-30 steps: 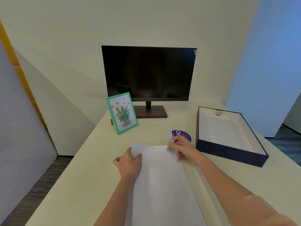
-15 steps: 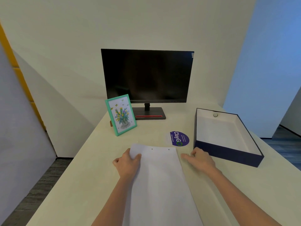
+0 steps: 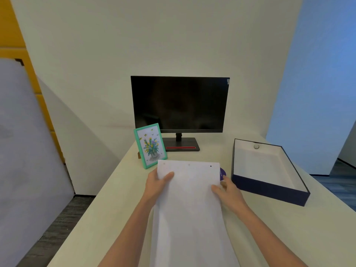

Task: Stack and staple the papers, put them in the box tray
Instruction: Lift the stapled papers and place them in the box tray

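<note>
since half a second ago the papers [image 3: 189, 191] have risen off the desk [image 3: 119, 199], pinched along their side edges by the left hand [image 3: 157, 185] and right hand [image 3: 228, 190], thumbs on top, seemingly for carrying to the empty box tray [image 3: 269, 189] just right.

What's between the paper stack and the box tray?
Head view: a purple round sticker, partly hidden by the papers at their right edge, and the right hand gripping that edge. Otherwise bare desk up to the box tray.
</note>
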Action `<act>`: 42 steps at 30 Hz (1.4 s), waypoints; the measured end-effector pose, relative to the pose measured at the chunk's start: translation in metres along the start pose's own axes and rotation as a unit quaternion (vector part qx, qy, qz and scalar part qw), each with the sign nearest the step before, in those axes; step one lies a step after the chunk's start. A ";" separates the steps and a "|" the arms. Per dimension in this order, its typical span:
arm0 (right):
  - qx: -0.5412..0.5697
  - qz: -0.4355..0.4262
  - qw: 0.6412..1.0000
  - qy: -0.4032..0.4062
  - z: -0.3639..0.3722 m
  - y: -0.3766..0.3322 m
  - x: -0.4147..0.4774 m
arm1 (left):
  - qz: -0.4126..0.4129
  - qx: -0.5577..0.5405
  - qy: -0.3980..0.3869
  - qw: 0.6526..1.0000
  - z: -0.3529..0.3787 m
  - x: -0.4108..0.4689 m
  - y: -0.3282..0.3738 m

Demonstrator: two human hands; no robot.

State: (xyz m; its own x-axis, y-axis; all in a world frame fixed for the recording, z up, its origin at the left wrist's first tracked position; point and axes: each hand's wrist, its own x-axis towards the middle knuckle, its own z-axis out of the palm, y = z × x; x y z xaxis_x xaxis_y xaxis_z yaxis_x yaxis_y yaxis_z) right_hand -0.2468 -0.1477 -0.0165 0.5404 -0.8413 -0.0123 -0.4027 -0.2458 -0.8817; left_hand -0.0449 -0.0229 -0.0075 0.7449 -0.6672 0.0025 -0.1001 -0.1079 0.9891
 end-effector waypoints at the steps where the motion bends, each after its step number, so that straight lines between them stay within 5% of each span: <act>1: 0.088 0.030 0.995 -0.037 -0.002 -0.003 -0.001 | 0.007 -0.025 -0.015 1.000 -0.001 -0.003 0.010; 4: 0.186 0.051 0.979 -0.071 -0.008 -0.013 -0.014 | 0.034 -0.053 -0.035 0.997 -0.007 -0.013 0.033; 9: 0.266 -0.007 0.964 0.020 -0.014 -0.038 -0.044 | 0.068 -0.011 0.021 0.997 -0.015 -0.040 0.046; 18: 0.223 -0.184 0.945 0.152 -0.017 -0.097 -0.094 | 0.217 0.027 0.174 0.960 0.000 -0.111 0.094; 33: 0.166 -0.115 0.966 0.163 -0.005 -0.081 -0.108 | 0.131 -0.003 0.153 0.980 -0.005 -0.128 0.047; 37: -0.023 -0.248 0.930 0.271 -0.058 -0.112 -0.106 | 0.217 0.065 0.125 0.966 -0.017 -0.127 0.075; 40: -0.210 -0.295 0.911 0.196 -0.097 -0.152 -0.112 | 0.324 0.180 0.095 0.924 -0.021 -0.128 0.107; 42: -0.225 -0.276 0.928 0.110 -0.109 -0.167 -0.112 | 0.381 0.244 0.081 0.888 -0.018 -0.130 0.128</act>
State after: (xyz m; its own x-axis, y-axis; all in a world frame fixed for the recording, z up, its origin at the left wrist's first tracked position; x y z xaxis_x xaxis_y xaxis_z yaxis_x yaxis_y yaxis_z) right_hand -0.3210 -0.0647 0.1841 0.6112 -0.5939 0.5231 -0.4043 -0.8025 -0.4387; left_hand -0.1427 0.0634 0.1211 0.4193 -0.5721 0.7049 -0.8606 -0.0033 0.5093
